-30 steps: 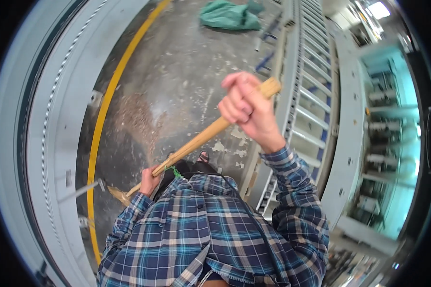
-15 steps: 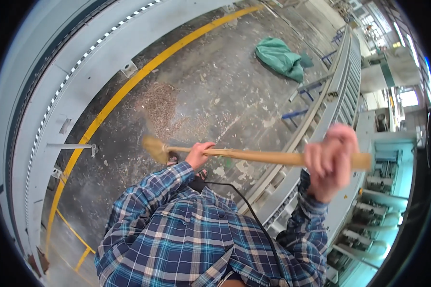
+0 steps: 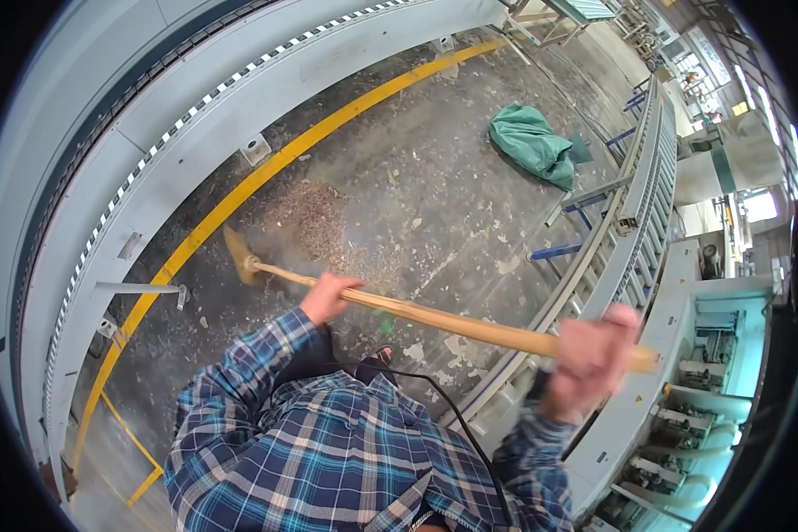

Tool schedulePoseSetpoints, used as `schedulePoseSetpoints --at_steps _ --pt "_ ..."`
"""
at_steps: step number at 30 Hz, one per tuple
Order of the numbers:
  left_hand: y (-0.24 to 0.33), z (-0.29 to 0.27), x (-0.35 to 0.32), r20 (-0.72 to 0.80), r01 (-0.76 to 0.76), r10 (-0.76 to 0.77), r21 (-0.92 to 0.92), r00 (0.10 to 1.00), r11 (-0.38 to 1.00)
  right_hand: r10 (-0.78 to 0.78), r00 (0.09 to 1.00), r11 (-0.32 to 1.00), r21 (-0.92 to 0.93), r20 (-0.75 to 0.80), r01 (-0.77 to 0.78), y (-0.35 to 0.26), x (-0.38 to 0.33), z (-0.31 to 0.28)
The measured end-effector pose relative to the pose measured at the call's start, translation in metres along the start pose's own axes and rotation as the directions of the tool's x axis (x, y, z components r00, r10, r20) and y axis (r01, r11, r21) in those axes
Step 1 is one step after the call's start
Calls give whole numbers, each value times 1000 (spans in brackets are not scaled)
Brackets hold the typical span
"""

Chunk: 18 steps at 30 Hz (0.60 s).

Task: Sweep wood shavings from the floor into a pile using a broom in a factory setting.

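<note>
A broom (image 3: pixel 434 316) with a long wooden handle slants across my front. My left hand (image 3: pixel 327 298) is wrapped round the handle's lower part, not far above the straw head. Near the top end, my right hand (image 3: pixel 590 359) grips it too, a little blurred. The head touches the floor at the left, close to the yellow line. Just beyond it lies a pile of brown chips and shavings (image 3: pixel 315 217), with looser bits scattered to its right.
A crumpled green sack (image 3: pixel 530 144) lies on the floor ahead. Along the right runs a roller conveyor (image 3: pixel 643 191) with blue legs, beside a machine with a lit teal interior (image 3: pixel 727 355). A long grey machine (image 3: pixel 328 66) curves along the left, behind the yellow floor line (image 3: pixel 266 173).
The broom head has moved left and slightly away from me, towards the yellow line. My left hand went left with it, while my right hand dropped lower.
</note>
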<state>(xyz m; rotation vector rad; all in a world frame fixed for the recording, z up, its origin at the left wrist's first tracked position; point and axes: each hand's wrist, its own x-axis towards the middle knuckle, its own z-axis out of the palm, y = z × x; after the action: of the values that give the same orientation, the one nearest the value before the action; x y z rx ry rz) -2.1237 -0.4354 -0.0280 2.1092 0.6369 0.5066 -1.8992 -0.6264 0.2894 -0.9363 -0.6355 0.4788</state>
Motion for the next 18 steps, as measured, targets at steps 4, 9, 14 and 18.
schedulePoseSetpoints --at_steps 4,9,14,18 --pt "-120 -17 -9 13 62 -65 133 998 989 112 989 993 -53 101 -107 116 -21 37" --pt "-116 8 30 -152 -95 89 -31 984 995 -33 999 988 -153 -24 29 88 -19 61" --pt "-20 -23 70 99 -211 224 -131 969 969 -328 944 934 -132 41 331 9 -18 80" --pt "38 -71 71 215 -190 221 -154 951 969 -420 907 907 5 -11 420 -48 -12 59"
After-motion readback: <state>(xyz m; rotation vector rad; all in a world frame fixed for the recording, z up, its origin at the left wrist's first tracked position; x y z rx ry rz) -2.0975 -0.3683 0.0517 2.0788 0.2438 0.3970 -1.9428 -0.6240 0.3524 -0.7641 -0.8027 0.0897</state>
